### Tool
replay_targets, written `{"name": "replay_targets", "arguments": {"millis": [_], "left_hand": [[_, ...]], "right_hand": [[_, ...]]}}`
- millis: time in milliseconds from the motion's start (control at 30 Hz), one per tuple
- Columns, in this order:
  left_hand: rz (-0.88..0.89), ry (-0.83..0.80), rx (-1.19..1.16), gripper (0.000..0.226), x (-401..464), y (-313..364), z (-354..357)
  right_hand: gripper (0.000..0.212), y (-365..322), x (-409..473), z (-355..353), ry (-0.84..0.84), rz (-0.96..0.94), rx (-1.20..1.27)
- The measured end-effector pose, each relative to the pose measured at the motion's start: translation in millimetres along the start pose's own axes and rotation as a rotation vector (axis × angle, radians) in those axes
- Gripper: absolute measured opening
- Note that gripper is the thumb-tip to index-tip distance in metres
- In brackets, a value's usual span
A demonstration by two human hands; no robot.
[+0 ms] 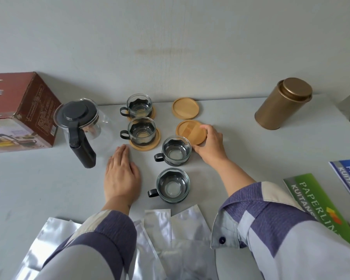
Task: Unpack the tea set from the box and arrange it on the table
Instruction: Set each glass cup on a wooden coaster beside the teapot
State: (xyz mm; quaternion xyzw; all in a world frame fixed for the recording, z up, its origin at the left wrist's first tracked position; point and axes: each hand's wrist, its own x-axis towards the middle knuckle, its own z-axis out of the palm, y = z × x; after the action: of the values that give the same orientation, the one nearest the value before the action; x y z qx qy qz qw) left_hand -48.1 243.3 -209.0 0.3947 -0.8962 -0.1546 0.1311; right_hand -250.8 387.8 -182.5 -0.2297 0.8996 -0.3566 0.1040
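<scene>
Your right hand (208,143) pinches the near coaster (191,131) by its rim, probably to position it for a cup; your left hand (120,172) rests flat and holds nothing. The coaster lies flat mid-table, just beside a bare cup (176,150). Cup handles point left.

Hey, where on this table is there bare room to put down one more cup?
Bare tabletop lies between the two empty wooden coasters and the gold tin, and in front of the cardboard box, left of the left hand. It is crowded in the middle around the four glass cups and the teapot, and along the near edge under foil pouches.
</scene>
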Motion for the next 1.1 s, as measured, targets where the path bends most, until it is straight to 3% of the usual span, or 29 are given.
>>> {"name": "replay_targets", "arguments": {"millis": [267,400,500,633,833,967,1100], "left_hand": [[0.006,0.000,0.005,0.052,0.3,-2.4,2.5],[0.011,0.000,-0.002,0.052,0.6,-2.5,2.9],[0.021,-0.007,-0.009,0.052,-0.1,-1.0,0.2],[0.041,-0.024,-0.008,0.053,-2.1,-0.5,-2.1],[0.070,-0.045,0.001,0.054,-3.8,-3.0,-2.1],[0.079,-0.046,0.005,0.054,-3.9,-4.2,-1.3],[0.079,-0.047,0.005,0.054,-2.6,-5.3,0.0]], "right_hand": [[0.071,0.1,-7.8,5.0,0.050,0.069,0.089],[0.055,1.5,-27.4,2.2,0.056,0.077,0.080],[0.051,-5.1,-56.5,-1.9,0.065,0.115,0.210],[0.056,-15.7,-106.4,1.1,-0.025,0.105,0.363],[0.069,-25.1,-156.2,13.1,-0.178,0.075,0.371],[0.091,-26.0,-161.8,28.9,-0.097,0.017,0.249],[0.090,-29.4,-161.6,34.3,0.000,0.017,0.199]]}}
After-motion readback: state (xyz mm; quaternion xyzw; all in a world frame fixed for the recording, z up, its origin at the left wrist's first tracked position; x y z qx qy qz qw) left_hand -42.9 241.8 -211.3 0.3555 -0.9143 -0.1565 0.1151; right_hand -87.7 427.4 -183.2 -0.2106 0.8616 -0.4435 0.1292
